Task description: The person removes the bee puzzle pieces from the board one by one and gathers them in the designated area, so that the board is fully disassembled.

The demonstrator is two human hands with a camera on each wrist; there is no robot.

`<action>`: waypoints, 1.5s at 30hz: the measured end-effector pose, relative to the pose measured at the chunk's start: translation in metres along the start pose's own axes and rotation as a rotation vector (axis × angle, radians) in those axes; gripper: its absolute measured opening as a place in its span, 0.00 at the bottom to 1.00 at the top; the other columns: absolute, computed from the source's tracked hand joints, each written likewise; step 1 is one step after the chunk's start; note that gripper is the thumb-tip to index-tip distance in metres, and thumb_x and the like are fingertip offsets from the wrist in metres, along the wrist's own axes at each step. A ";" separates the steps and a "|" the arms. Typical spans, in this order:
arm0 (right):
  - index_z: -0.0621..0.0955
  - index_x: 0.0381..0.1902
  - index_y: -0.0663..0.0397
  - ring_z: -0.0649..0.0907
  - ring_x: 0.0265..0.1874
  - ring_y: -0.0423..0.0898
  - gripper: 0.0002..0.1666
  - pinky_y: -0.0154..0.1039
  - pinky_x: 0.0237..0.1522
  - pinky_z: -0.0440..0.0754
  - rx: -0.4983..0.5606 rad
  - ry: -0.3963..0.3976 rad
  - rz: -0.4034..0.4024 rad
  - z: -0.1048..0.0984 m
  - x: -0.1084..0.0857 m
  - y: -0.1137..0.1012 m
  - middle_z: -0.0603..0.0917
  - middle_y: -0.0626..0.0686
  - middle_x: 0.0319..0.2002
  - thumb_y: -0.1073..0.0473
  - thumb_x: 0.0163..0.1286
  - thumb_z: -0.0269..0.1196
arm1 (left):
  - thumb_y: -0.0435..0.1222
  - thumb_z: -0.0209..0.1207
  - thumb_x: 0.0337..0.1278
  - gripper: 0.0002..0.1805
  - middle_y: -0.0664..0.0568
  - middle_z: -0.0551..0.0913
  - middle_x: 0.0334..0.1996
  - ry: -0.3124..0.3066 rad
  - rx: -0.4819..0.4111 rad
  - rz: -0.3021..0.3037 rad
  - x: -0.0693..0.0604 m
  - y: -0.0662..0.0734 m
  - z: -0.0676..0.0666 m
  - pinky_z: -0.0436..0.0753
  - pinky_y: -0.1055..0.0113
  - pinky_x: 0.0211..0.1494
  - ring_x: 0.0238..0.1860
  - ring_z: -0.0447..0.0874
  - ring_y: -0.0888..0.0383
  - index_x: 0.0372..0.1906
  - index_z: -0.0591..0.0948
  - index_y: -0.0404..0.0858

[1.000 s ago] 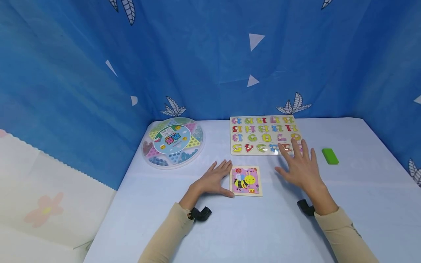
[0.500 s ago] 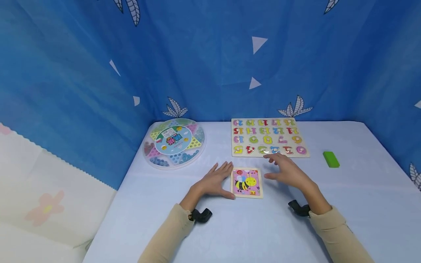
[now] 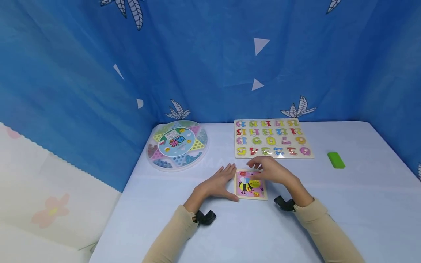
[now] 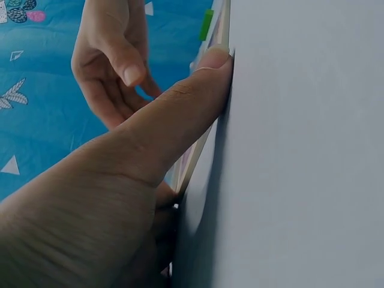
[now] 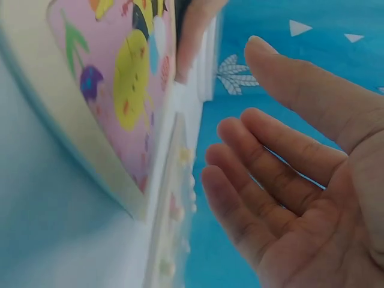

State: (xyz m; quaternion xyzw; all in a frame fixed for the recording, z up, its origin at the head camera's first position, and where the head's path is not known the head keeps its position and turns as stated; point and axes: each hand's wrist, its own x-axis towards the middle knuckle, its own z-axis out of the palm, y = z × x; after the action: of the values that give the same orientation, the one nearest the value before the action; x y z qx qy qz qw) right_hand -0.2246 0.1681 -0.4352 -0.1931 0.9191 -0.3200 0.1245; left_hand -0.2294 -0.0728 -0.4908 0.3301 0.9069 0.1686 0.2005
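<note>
- Bee puzzle (image 3: 250, 188): visible part looks assembled, no gaps left
- Left hand (image 3: 217, 185): spread, thumb touching bee puzzle's edge
- Right hand (image 3: 272, 170): over bee puzzle, loosely curved, empty

Pink puzzle (image 3: 251, 192), black-striped yellow bee (image 3: 245, 187)
</note>
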 end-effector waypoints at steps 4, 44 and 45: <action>0.81 0.55 0.59 0.80 0.41 0.46 0.28 0.42 0.46 0.84 0.010 -0.028 0.004 0.006 0.007 0.000 0.85 0.53 0.44 0.56 0.57 0.72 | 0.66 0.65 0.44 0.64 0.52 0.40 0.80 -0.004 0.012 0.009 -0.001 0.001 0.001 0.38 0.58 0.82 0.80 0.31 0.57 0.78 0.46 0.40; 0.87 0.42 0.55 0.77 0.33 0.41 0.17 0.35 0.41 0.80 -0.094 -0.016 -0.025 0.031 0.028 0.003 0.84 0.48 0.36 0.55 0.55 0.74 | 0.66 0.62 0.47 0.63 0.53 0.38 0.80 0.002 0.021 -0.015 0.000 0.002 0.003 0.36 0.56 0.82 0.80 0.30 0.59 0.78 0.42 0.42; 0.87 0.42 0.55 0.77 0.33 0.41 0.17 0.35 0.40 0.81 -0.101 -0.018 -0.026 0.031 0.027 0.002 0.84 0.48 0.36 0.56 0.55 0.74 | 0.66 0.62 0.47 0.63 0.53 0.38 0.80 0.003 0.021 -0.013 0.000 0.002 0.003 0.36 0.55 0.82 0.80 0.30 0.59 0.78 0.42 0.41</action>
State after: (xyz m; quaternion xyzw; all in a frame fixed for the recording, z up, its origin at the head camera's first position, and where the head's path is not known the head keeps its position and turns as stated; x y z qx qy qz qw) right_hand -0.2387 0.1412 -0.4634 -0.2140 0.9303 -0.2731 0.1187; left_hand -0.2268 -0.0707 -0.4930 0.3262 0.9110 0.1582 0.1966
